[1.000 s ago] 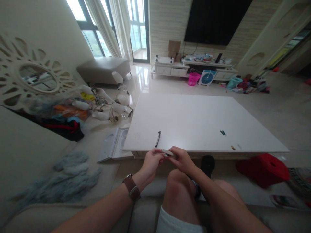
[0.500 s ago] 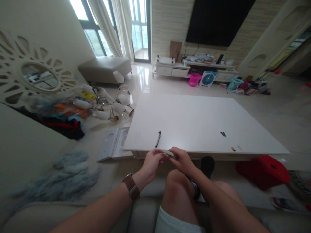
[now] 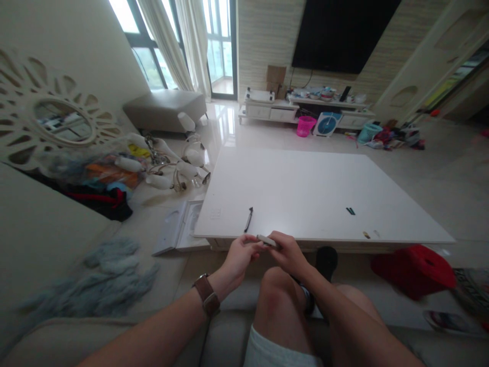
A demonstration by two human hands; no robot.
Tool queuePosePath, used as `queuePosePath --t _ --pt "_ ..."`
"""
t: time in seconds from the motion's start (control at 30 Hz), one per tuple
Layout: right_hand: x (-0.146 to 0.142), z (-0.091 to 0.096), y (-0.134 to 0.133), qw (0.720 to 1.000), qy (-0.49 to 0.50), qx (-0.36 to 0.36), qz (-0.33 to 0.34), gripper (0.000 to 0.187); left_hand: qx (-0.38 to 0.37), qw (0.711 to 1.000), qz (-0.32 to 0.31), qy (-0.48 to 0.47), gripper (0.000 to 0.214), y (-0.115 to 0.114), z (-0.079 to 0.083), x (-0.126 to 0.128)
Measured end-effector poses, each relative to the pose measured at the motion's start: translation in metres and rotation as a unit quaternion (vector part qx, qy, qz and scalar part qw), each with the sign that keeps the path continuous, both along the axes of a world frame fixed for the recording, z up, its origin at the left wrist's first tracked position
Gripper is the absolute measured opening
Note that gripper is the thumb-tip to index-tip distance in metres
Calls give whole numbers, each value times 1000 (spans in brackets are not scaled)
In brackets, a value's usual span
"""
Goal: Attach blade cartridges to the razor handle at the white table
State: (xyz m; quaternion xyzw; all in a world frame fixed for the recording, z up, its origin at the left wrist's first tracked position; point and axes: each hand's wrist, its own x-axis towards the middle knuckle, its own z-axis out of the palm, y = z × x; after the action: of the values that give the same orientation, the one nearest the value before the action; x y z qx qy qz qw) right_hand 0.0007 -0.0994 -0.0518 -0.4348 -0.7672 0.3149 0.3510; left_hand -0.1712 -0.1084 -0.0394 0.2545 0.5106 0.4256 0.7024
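At the lower centre of the frame, just off the near edge of the white bench (image 3: 298, 188), the right hand (image 3: 289, 253) is clamped on a slim pale piece (image 3: 269, 241), while the left hand (image 3: 236, 259) has thumb and fingertips at its left end — whether they pinch it cannot be told. The step in hand is judged to be close two-handed work on that piece; the next move calls for a firm right grip and small, controlled left fingertip motion — the slim dark tool (image 3: 248, 219), left of centre, lies untouched.
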Motion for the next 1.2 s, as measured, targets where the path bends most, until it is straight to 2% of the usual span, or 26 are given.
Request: queuePosePath --t 0.53,0.77,0.93,1.07,1.2 --pt "0 0 -2 1000 -10 -4 -6 8 9 1000 -16 17 39 0 1 -1" --pt "-2 2 -2 1000 22 0 -15 13 0 994 -107 -19 44 -4 2 0" --pt "-3 4 -3 999 19 -3 -45 6 11 997 -75 0 44 -1 1 -1" --pt "-3 4 -2 996 22 -44 -71 13 9 998 -59 7 46 0 1 -2" --pt "-2 0 0 986 79 -132 -65 17 17 997 -71 6 45 -1 2 -2"
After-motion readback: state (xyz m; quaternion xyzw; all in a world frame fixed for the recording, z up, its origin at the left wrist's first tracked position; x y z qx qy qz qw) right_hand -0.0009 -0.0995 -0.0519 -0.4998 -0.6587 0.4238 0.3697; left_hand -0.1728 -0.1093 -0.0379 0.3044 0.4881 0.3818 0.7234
